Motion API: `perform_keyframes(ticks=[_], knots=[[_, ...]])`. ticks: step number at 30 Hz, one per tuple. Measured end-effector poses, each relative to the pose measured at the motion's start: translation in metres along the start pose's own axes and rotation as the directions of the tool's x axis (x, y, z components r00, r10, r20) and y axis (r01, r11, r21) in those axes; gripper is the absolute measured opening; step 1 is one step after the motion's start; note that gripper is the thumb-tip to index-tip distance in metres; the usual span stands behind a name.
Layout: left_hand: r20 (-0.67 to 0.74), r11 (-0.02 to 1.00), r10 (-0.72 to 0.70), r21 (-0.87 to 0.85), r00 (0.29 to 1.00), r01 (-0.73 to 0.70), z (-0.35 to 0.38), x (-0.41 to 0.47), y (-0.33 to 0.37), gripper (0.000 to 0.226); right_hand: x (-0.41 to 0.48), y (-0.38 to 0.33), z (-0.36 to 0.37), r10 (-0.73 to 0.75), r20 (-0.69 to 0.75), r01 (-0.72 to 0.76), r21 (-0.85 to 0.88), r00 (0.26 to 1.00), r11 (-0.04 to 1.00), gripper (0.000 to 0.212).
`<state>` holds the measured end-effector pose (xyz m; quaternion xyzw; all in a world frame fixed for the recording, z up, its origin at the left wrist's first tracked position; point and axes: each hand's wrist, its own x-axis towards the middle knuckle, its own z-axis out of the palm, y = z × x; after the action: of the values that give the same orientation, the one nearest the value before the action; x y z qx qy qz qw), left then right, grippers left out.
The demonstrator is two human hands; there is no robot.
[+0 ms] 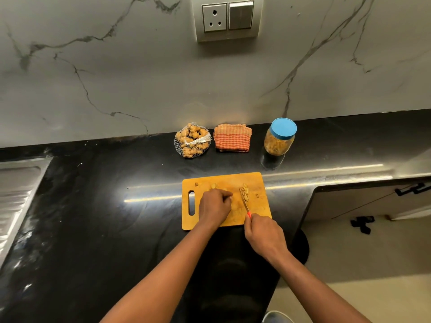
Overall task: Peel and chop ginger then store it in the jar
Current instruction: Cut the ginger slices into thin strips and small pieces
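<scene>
Chopping is under way, by my reading; a small pile of cut ginger pieces [245, 192] lies on the right half of the cutting board [254, 180], the knife [244, 201] just beside it; right hand [264, 234] fingers clamped on its handle; left hand [215, 206] fingers curled together, on ginger I cannot see; the jar [279, 138], lid on and part full, stands far right on the bench [93, 206]; netted ginger [192, 141] and a folded cloth [233, 137] sit far, clear of the board; storing remains.

A grey-veined marble wall [140, 78] with a socket plate [227, 19] rises behind the glossy black counter [93, 206]; a steel sink [16, 190] sits left.

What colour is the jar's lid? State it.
Blue; the jar lid shows clearly in the head view.
</scene>
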<state>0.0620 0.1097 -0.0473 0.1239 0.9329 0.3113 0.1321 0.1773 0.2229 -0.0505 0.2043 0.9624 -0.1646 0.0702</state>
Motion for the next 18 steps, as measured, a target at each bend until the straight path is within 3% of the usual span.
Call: perform_keyframes(ticks=[3,8,15,18], knots=[[-0.034,0.999,-0.05,0.019,0.998,0.051,0.005,-0.004,-0.001,0.022,-0.001,-0.002,0.002,-0.005,0.006,0.005,-0.004,1.0,1.0,0.046],[-0.026,0.994,-0.01,0.113,1.0,0.013,0.002,-0.009,-0.002,0.022,-0.004,-0.005,0.003,-0.025,0.021,0.025,-0.003,0.999,1.0,0.047],[0.106,0.998,0.06,0.014,0.993,-0.062,-0.004,-0.007,-0.015,0.028,-0.014,-0.006,0.004,-0.045,0.019,0.046,-0.017,0.999,0.999,0.046],[0.083,0.997,0.081,0.01,0.993,-0.082,-0.004,-0.007,-0.016,0.023,-0.017,-0.007,0.004,-0.06,0.022,0.061,-0.028,0.998,0.998,0.045]])
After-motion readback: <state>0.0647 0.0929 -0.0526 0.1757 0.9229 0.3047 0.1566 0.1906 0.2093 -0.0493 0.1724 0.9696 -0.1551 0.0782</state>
